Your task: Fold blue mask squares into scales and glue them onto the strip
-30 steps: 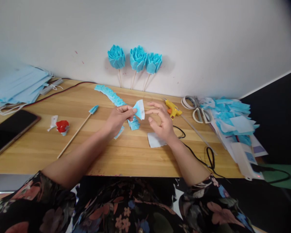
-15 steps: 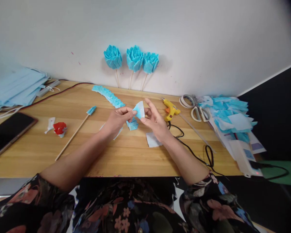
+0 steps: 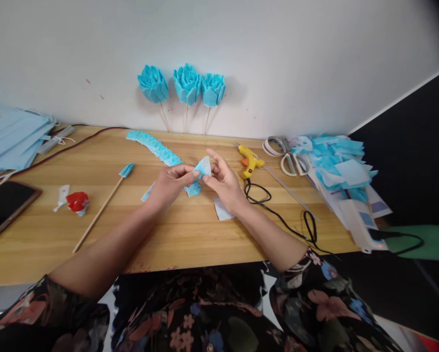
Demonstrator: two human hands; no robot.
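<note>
Between my two hands is a small folded piece of blue-and-white mask fabric point(image 3: 205, 167). My left hand point(image 3: 173, 183) pinches its left corner between thumb and fingers. On the other side, the thumb and fingers of my right hand point(image 3: 223, 183) grip it, with the index finger raised. A row of folded blue petals point(image 3: 155, 147) runs behind and partly under my left hand. One pale fabric square point(image 3: 222, 210) lies below my right hand, partly covered by it. To the left rests a wooden stick point(image 3: 98, 215) with a small blue bud point(image 3: 126, 169) at its tip.
Three blue fabric flowers point(image 3: 187, 84) on sticks lean against the wall. A yellow glue gun point(image 3: 252, 161) with a black cord, scissors point(image 3: 295, 165), tape point(image 3: 274, 145) and blue scraps point(image 3: 337, 161) are at right. Masks point(image 3: 14, 137), a phone point(image 3: 7, 208) and a red wrapper point(image 3: 77, 201) are at left.
The view has shifted slightly, so most things appear further left. My right hand has closed in on the fabric piece, its fingers now gripping the right side.
</note>
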